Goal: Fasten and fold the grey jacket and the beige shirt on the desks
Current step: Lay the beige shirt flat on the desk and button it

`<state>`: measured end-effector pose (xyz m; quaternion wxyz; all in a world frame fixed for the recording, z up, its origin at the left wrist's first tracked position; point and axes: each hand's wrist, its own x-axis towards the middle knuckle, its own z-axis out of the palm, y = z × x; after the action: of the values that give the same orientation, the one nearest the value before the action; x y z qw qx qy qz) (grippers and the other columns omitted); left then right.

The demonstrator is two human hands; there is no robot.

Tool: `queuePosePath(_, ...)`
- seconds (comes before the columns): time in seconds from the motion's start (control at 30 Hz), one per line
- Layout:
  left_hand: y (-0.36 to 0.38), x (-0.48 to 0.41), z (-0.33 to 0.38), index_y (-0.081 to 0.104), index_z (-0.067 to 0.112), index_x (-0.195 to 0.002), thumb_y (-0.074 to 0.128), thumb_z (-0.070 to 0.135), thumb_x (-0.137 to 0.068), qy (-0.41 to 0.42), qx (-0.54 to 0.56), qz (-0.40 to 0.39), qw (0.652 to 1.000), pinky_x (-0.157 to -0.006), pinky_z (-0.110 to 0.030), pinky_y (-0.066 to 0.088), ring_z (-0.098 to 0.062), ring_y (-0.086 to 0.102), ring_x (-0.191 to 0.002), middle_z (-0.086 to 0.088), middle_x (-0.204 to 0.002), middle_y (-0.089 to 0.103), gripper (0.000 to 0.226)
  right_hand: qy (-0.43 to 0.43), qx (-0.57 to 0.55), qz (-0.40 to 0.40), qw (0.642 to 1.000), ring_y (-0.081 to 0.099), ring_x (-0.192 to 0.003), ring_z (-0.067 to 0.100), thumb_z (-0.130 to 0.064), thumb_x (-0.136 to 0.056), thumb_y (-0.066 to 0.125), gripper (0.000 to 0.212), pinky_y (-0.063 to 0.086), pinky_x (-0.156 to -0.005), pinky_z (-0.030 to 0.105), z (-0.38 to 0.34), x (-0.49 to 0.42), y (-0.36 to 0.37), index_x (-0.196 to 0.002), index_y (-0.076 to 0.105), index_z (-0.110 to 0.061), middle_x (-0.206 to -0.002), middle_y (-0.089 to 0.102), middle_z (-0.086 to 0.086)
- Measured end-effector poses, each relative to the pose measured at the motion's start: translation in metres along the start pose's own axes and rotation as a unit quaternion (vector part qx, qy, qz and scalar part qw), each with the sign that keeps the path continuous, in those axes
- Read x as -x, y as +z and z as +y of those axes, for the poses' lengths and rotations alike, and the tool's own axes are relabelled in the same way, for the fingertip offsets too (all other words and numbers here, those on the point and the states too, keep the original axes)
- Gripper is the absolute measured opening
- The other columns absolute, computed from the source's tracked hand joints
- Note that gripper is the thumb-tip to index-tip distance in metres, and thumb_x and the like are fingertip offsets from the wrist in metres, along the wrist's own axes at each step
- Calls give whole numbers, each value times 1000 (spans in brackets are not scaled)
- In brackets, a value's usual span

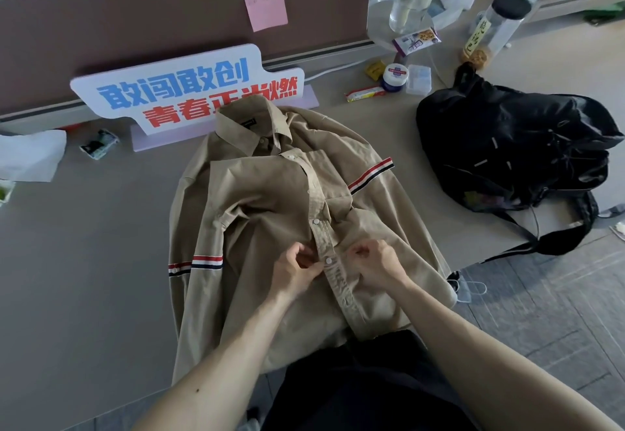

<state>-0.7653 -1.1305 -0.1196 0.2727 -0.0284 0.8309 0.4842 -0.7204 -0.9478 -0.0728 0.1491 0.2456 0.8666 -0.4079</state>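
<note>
Item under inspection: beige shirt point(270, 200), lying front-up on the bench point(84, 261) just below the slogan sign point(189, 92). Its collar touches the sign's base and its hem hangs over the bench edge on the side farthest from the sign.

Orientation: the long axis runs from the sign to the person, tilted slightly. The collar points at the sign. The button placket point(321, 227) marks the axis.

Handling, as judged: thin woven cloth, light, limp and easily creased. It will not hold shape if lifted by one point. Take hold at the placket edges for fastening, and at the shoulders and hem for folding.

Grips: the left grip point(297, 270) pinches the front edge on one side of a white button point(328, 260). The right grip point(378, 266) pinches cloth on the other side. Both sit on the lower placket, well away from the sign.

Status, as judged: buttoning is under way and folding has not begun. The grey jacket is not identifiable.
</note>
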Motion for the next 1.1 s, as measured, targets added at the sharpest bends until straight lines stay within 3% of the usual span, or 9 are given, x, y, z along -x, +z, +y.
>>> queuePosePath(0.13, -14, 8, -15, 63, 16, -101, 74, 29, -76, 31, -163, 62, 984, -84, -31, 48, -20, 61, -94, 0, -98, 62, 30, -79, 116, 130, 982, 61, -90, 22, -19, -86, 60, 14, 52, -78, 36, 18, -4, -17, -94, 71, -21, -96, 64, -1)
queuePosePath(0.27, -23, 26, -31, 65, 16, -108, 75, 44, -76, -1, -274, 16, 962, -84, -29, 47, -23, 63, -107, -4, -108, 67, 44, -9, 211, 66, 975, 48, -111, 29, -38, -86, 56, 35, 43, -92, 45, 33, -5, -35, -119, 51, -31, -118, 48, 3)
queuePosePath(0.4, -1, 60, -50, 47, 21, -140, 72, 56, -76, -73, -386, 6, 920, -105, -37, 39, -28, 45, -131, -9, -142, 43, 77, 0, 214, -11, 977, 55, -107, 38, -37, -87, 55, 43, 48, -87, 47, 59, -1, -45, -126, 40, -31, -117, 54, 11)
queuePosePath(0.57, 23, 86, -50, 64, 18, -108, 51, 26, -96, -69, -383, 93, 916, -93, -34, 41, -25, 58, -111, -4, -115, 61, 19, -17, 198, -62, 978, 60, -96, 38, -31, -93, 49, 18, 40, -71, 34, 78, 3, -51, -101, 58, -17, -102, 64, 13)
queuePosePath(0.7, 33, 99, -49, 65, 21, -102, 49, 22, -97, -113, -373, 77, 918, -89, -32, 44, -22, 63, -103, -1, -110, 68, 17, -42, 160, -130, 978, 58, -92, 31, -32, -93, 49, 21, 37, -72, 30, 90, 11, -52, -80, 52, -16, -89, 57, 7)
queuePosePath(0.8, 49, 117, -47, 59, 22, -95, 55, 29, -97, -138, -273, 5, 952, -78, -32, 47, -21, 60, -92, 0, -97, 62, 9, -58, 124, -150, 979, 57, -83, 25, -32, -93, 50, 31, 38, -69, 28, 100, 16, -55, -70, 53, -12, -78, 57, 5)
queuePosePath(0.87, 56, 129, -47, 57, 20, -90, 56, 28, -98, -140, -230, 6, 963, -67, -28, 45, -16, 58, -81, 3, -86, 59, 11, -55, 117, -164, 978, 58, -82, 23, -34, -92, 49, 33, 43, -69, 30, 107, 19, -57, -68, 54, -13, -77, 59, 4)
queuePosePath(1.0, 57, 143, -52, 57, 25, -83, 63, 33, -94, -159, -190, 31, 968, -69, -28, 45, -17, 62, -86, 5, -86, 61, 14, -111, 206, -135, 963, 58, -99, 29, -30, -87, 52, 21, 46, -77, 36, 110, 25, -58, -102, 54, -15, -106, 59, 7)
queuePosePath(1.1, 46, 142, -49, 58, 23, -79, 70, 35, -86, -154, -132, 80, 976, -77, -36, 53, -23, 66, -86, 0, -86, 66, 18, -169, 200, -52, 964, 47, -109, 31, -27, -84, 55, 58, 41, -80, 39, 102, 31, -58, -138, 34, -26, -121, 43, 5)
